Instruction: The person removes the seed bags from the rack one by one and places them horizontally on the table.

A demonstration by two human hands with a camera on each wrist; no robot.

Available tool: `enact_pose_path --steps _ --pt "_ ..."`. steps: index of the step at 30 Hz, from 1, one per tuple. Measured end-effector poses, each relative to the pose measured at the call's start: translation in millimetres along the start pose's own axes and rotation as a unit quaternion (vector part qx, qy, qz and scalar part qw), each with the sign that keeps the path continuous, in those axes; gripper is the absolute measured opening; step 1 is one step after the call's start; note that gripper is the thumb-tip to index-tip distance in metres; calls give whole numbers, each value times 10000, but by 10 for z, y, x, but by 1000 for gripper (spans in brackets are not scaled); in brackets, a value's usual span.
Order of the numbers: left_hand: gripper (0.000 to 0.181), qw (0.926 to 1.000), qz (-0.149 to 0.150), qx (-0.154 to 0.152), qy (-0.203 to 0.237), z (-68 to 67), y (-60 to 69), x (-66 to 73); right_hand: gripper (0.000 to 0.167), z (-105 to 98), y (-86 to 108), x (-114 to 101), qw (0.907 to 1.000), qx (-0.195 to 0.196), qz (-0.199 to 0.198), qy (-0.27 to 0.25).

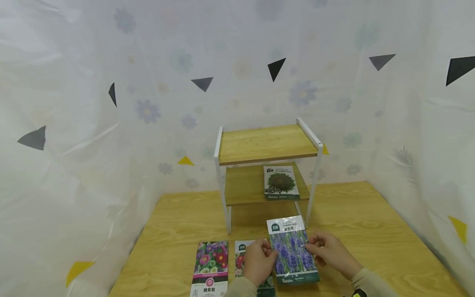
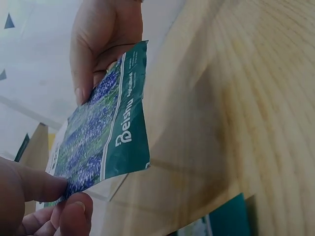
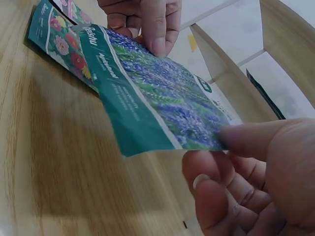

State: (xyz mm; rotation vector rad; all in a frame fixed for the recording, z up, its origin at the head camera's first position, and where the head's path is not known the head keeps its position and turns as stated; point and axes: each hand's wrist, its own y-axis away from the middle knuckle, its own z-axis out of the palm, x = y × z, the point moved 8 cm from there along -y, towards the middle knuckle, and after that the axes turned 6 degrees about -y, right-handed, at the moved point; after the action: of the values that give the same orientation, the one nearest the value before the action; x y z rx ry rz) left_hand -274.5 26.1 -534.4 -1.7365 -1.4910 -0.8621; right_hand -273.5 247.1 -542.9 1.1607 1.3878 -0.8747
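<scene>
A seed packet with purple lavender-like flowers point(image 1: 293, 251) is held up off the table, tilted, between both hands. My left hand point(image 1: 258, 260) pinches its left edge, thumb on the printed face. On the opposite edge, my right hand point(image 1: 332, 252) pinches it with thumb above and fingers beneath, as the right wrist view shows. Below the left hand lies a seed packet with red and pink flowers point(image 1: 239, 260), partly hidden by that hand. Left of it, a pink-banded daisy seed packet point(image 1: 210, 266) lies flat on the table.
Behind the hands stands a small white-framed shelf point(image 1: 269, 144) with wooden boards. A sunflower seed packet point(image 1: 281, 183) rests on the right part of its lower board point(image 1: 243, 185). The wooden table point(image 1: 356, 214) is enclosed by pale patterned sheeting point(image 1: 237, 49).
</scene>
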Motion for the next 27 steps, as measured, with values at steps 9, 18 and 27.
enact_pose_path --steps 9,18,27 --pt "16 9987 -327 -356 -164 213 35 -141 28 25 25 207 9993 -232 257 148" --pt "19 9974 -200 -237 -647 307 22 -217 25 27 3 394 9981 -268 218 516" --pt "17 9915 -121 -350 -1245 392 -32 -189 25 4 -20 459 9946 -86 171 1016"
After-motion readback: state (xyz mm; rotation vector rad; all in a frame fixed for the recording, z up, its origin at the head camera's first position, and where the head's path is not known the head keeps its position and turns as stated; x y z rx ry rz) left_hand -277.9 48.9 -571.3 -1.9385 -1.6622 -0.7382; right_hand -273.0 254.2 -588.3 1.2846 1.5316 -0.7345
